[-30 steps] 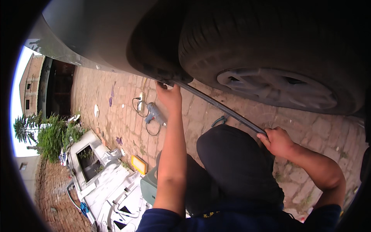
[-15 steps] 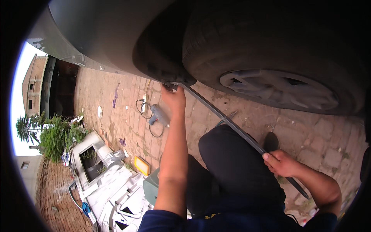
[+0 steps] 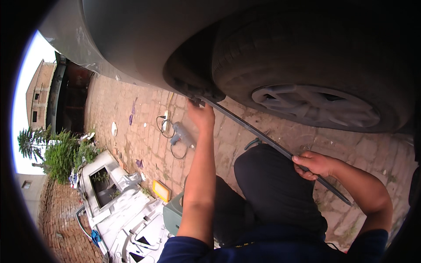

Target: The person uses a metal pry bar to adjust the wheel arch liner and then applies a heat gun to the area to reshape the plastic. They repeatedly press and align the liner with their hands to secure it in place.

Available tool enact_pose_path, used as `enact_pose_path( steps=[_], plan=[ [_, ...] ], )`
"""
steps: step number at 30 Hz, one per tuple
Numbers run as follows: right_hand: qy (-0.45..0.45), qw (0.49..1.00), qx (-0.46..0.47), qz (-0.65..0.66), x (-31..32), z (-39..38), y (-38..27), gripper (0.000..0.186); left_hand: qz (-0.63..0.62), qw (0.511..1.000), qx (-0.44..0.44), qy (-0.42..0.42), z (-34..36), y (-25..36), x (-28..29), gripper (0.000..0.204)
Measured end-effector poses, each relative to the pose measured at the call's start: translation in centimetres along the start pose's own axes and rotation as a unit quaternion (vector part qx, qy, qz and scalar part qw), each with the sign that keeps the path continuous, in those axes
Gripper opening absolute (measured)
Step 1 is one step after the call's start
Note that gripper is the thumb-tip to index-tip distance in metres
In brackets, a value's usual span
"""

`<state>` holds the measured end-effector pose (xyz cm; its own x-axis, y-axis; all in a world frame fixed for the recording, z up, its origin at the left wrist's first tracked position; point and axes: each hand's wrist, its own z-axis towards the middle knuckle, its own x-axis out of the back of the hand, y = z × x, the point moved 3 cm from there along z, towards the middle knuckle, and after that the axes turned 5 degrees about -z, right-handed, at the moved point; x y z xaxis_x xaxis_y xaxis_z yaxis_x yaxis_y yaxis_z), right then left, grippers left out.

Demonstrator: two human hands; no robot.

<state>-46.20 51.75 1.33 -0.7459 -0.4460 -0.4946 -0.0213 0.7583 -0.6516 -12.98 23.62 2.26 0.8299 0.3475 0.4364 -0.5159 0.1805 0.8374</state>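
A long dark pry bar (image 3: 254, 130) slants from the lower edge of the car bumper (image 3: 131, 48) down to the right, past my knee. My right hand (image 3: 313, 165) is wrapped round it toward its lower end, and the tip sticks out beyond the fist. At the bar's upper end, my left hand (image 3: 202, 115) reaches up to the bumper edge beside the wheel arch. Its fingers are closed round something small and dark, partly hidden under the edge. The car's tyre (image 3: 232, 65) and spoked wheel (image 3: 315, 105) are just right of the bar's upper end.
A grey heat gun (image 3: 183, 135) with its cord lies on the brick paving (image 3: 149, 149). Nearby are a yellow-framed air filter (image 3: 161, 190), a green box-like thing (image 3: 172, 215) by my left arm and a white car door panel (image 3: 109, 215). A green-handled tool (image 3: 252, 143) lies by my knee.
My right hand and the bar's lower end have risen toward the car. The left hand stays at the bumper edge. The view has shifted slightly.
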Motion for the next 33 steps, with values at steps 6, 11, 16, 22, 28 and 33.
enact_pose_path(
  steps=[6, 11, 16, 22, 28, 33],
  plan=[
    [0.011, 0.996, -0.015, 0.089, 0.7, 3.9, -5.3, 0.067, -0.059, 0.996, -0.066, -0.002, 0.4, -1.0, -0.2, 0.072],
    [0.150, 0.979, -0.028, -0.132, -0.5, 6.6, -6.7, 0.071, -0.026, 0.996, -0.088, 0.017, 0.2, -0.9, -0.2, 0.078],
    [0.337, 0.857, 0.098, -0.378, -1.9, 7.5, -5.9, 0.074, -0.020, 0.996, -0.083, 0.014, -0.4, -0.9, 0.1, 0.079],
    [0.442, 0.762, 0.075, -0.468, -3.4, 6.4, -6.8, 0.070, -0.008, 0.998, -0.060, -0.014, 0.2, -0.4, 0.2, 0.082],
    [0.427, 0.782, 0.049, -0.452, -4.3, 6.3, -6.8, 0.071, -0.119, 0.993, -0.007, -0.027, 1.4, 2.0, 1.1, 0.089],
    [0.418, 0.806, 0.066, -0.415, -4.7, 6.7, -6.0, 0.069, -0.097, 0.991, -0.040, -0.085, 2.3, 2.3, 2.7, 0.074]
  ],
)
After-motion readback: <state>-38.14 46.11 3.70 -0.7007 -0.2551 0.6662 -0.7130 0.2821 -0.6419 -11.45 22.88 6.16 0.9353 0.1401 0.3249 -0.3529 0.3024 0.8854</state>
